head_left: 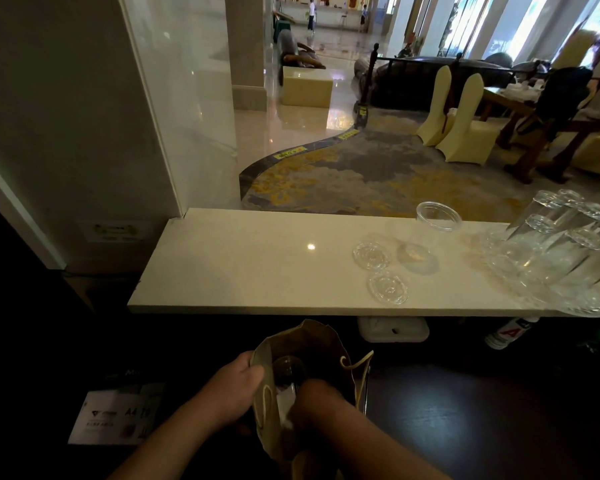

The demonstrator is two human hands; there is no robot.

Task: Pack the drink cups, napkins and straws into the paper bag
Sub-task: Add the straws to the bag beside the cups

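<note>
A brown paper bag (329,348) stands open below the counter, at the bottom middle of the head view. My left hand (234,389) grips the bag's left rim. My right hand (314,398) reaches down inside the bag, its fingers hidden. A clear plastic cup (288,370) sits inside the bag, with something white (284,405) below it. On the cream counter (243,265) stands another clear cup (426,237), with two clear lids (371,255) (388,287) lying flat beside it.
Stacks of upturned drinking glasses (565,254) crowd the counter's right end. Under the counter sit a white container (392,330) and a labelled bottle (510,332). A white label sheet (118,417) lies at the lower left. A glass pane and wall rise at the left.
</note>
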